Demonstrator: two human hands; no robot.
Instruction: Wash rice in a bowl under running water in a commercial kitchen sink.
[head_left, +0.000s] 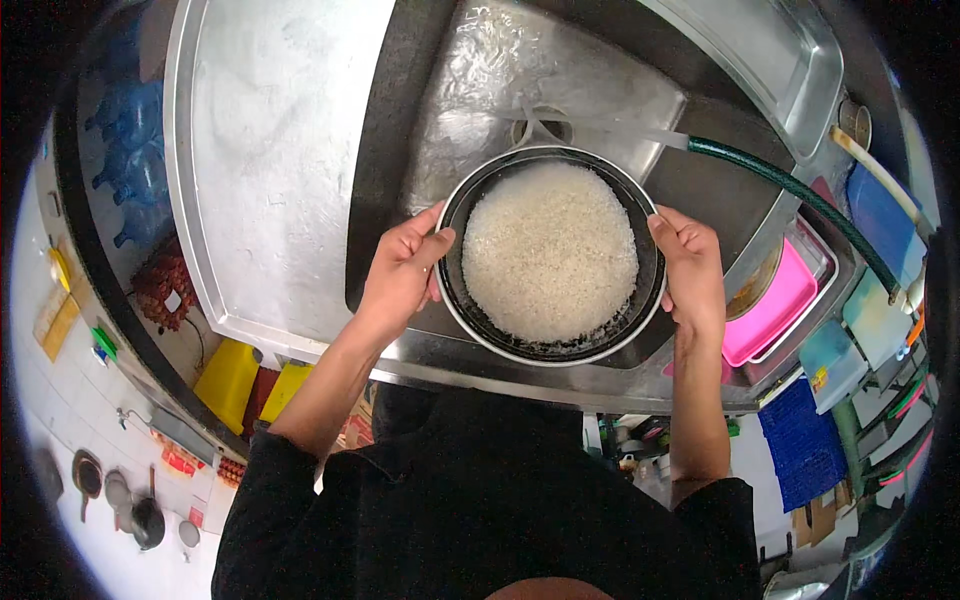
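Note:
A round dark-walled pot (555, 358) with a pale rim is held over the near part of the metal sink (637, 161). White rice grains (551, 255) fill most of its inside, with cloudy water along the far side. My left hand (409, 259) grips the left of the rim, thumb on top. On the opposite side, my right hand (688, 247) holds the rim in the same way. Whitish water (536, 124) spills over the far rim towards the drain (559, 131). Fingers under the pot are partly hidden.
A green hose (795, 184) crosses the sink's right edge, water streaming left from its end. Left lies a metal drainboard (277, 165). A pink tray (780, 300) and a metal bowl (756, 289) are at right. Blue water bottles (139, 150) and a yellow container (225, 382) are at left.

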